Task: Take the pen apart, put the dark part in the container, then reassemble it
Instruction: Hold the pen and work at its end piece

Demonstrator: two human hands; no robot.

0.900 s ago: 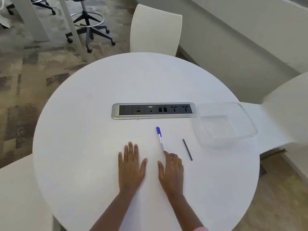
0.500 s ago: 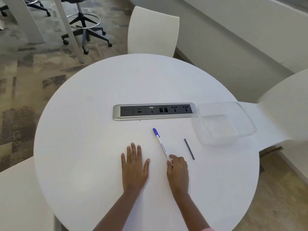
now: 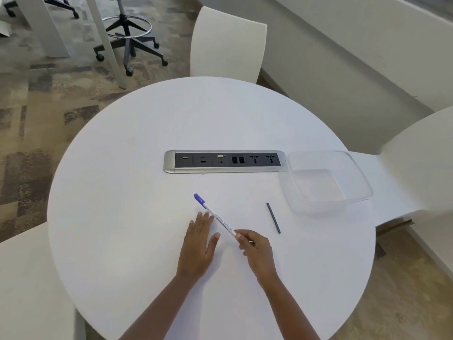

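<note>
As the right hand [image 3: 255, 246] pinches it, the pen [image 3: 218, 218] points far-left.

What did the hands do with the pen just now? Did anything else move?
The right hand took hold of the pen by its near end and swung its blue cap leftward. The left hand stayed flat on the table; the dark stick and clear container stayed put.
</note>
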